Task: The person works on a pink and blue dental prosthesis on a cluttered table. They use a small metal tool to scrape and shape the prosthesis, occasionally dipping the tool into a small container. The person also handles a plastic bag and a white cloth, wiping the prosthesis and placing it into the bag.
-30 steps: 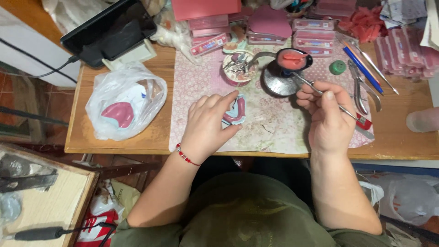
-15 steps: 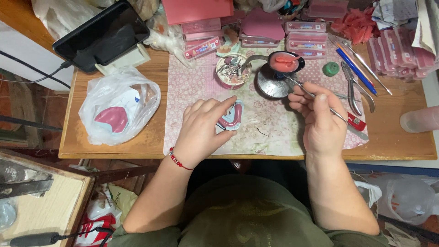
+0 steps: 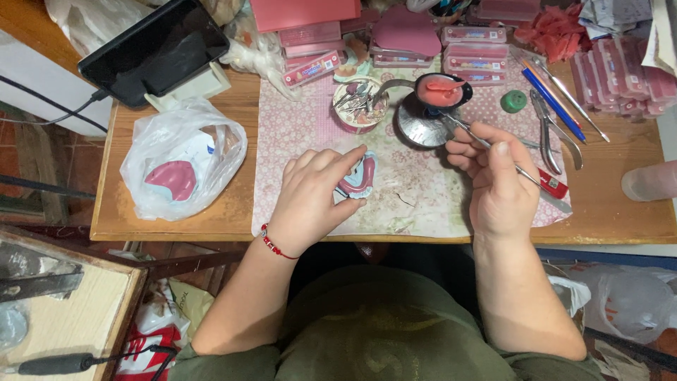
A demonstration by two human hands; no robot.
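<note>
Pinching a thin metal spatula-like instrument (image 3: 493, 152) in the right hand (image 3: 499, 185), fingers closed round its shaft, tip reaching far toward the small black dish of pink wax (image 3: 443, 90) on its round metal stand (image 3: 417, 123). Cupping and pressing down with the left hand (image 3: 314, 197) on a pink-and-white denture model (image 3: 358, 176), thumb and fingers curled over it, holding it flat on the pale floral mat (image 3: 423, 197) near the middle of the wooden table (image 3: 613, 204). Risking, by the look of it, a drip of wax onto the mat while carrying the loaded tip across, a smear if the model slips under the left palm, and a knock against the round tin of small burs (image 3: 360, 104) standing just left of the stand. Compared with half a second ago: sitting lower and nearer now with the right hand, tip drawing closer to the dish; keeping the same grip on the model with the left; lying unmoved, the white plastic bag (image 3: 182, 166) at the left and the pliers (image 3: 550, 130) at the right.
</note>
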